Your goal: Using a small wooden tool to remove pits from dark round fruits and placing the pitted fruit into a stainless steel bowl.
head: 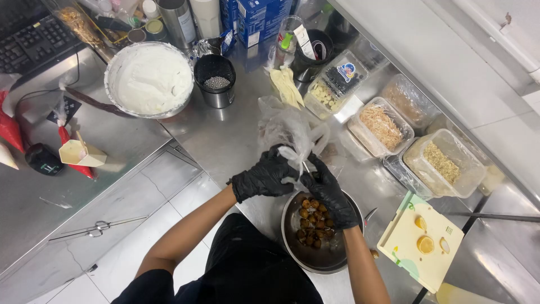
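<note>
Both my hands wear black gloves. My left hand point(264, 175) grips the lower part of a crumpled clear plastic bag point(287, 128) just above a metal bowl point(293, 247). My right hand point(329, 194) pinches the twisted end of the same bag, over the bowl's far rim. The bowl holds several small brown round pieces point(313, 222) in dark liquid, at the counter's near edge.
A big bowl of white cream point(151, 79) and a dark cup of silver beads point(216, 82) stand at the back left. Clear tubs of nuts and shreds point(382, 126) line the right. A pale cutting board with lemon slices point(422, 242) lies right of the bowl. Red piping bags point(11, 132) lie far left.
</note>
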